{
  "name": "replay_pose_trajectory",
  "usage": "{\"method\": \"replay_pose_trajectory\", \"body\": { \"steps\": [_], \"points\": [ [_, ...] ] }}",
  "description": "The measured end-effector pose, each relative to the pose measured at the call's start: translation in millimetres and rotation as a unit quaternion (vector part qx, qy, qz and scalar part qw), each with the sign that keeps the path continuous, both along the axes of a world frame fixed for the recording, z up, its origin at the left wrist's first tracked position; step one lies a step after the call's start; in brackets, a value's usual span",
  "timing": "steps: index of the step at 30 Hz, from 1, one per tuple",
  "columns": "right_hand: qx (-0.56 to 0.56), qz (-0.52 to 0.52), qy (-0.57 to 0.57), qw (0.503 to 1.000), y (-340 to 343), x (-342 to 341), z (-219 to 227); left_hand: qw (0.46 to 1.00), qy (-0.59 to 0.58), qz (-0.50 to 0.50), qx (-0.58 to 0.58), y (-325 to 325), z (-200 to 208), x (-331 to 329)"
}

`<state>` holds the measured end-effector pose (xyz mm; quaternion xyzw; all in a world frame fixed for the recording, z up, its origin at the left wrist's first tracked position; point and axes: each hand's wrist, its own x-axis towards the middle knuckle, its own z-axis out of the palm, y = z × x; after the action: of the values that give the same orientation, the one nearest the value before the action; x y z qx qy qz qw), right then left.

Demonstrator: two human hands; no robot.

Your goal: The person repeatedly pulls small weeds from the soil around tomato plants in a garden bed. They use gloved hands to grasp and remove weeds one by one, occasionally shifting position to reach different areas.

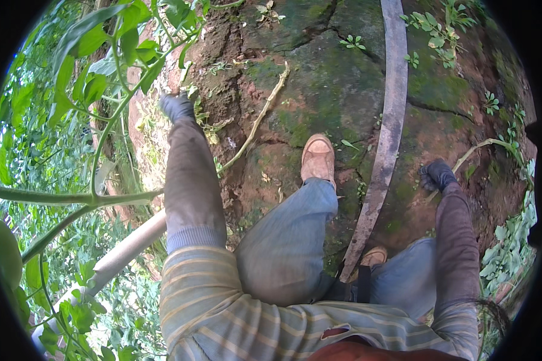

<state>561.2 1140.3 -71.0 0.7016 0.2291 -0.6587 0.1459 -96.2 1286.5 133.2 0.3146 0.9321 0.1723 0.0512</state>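
Note:
My left hand (177, 107), in a dark glove, reaches down among yellowing weeds (206, 126) at the edge of the plant row. Its fingers are blurred and partly hidden, so any grip there cannot be made out. Over on the right, my right hand (438, 174), also gloved, is low to the soil with its fingers curled closed. A pale, bare plant stem (477, 148) runs to that hand and shows again just below it, so the fingers appear wrapped round it. Another dry, pale stem (265, 114) lies on the ground between my hands.
A long flat grey strip (392, 102) crosses the mossy, cracked soil (337, 78) between my boots (317, 157). Leafy tomato-like plants (111, 108) crowd the left, with a thick green stem (72, 197) and a pale pole (132, 240) beside my left arm. Small weeds (436, 30) grow at the far right.

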Motion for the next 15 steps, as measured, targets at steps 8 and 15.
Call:
{"method": "replay_pose_trajectory", "body": {
  "steps": [8, 15],
  "points": [
    [-0.006, -0.006, 0.006, 1.0, 1, -1, 1, 0.962, 0.105, -0.232, -0.095, 22, -63, 10],
    [-0.01, 0.01, -0.008, 1.0, 7, -7, 16, 0.874, 0.104, -0.387, -0.275, 76, -142, 29]
  ]
}}
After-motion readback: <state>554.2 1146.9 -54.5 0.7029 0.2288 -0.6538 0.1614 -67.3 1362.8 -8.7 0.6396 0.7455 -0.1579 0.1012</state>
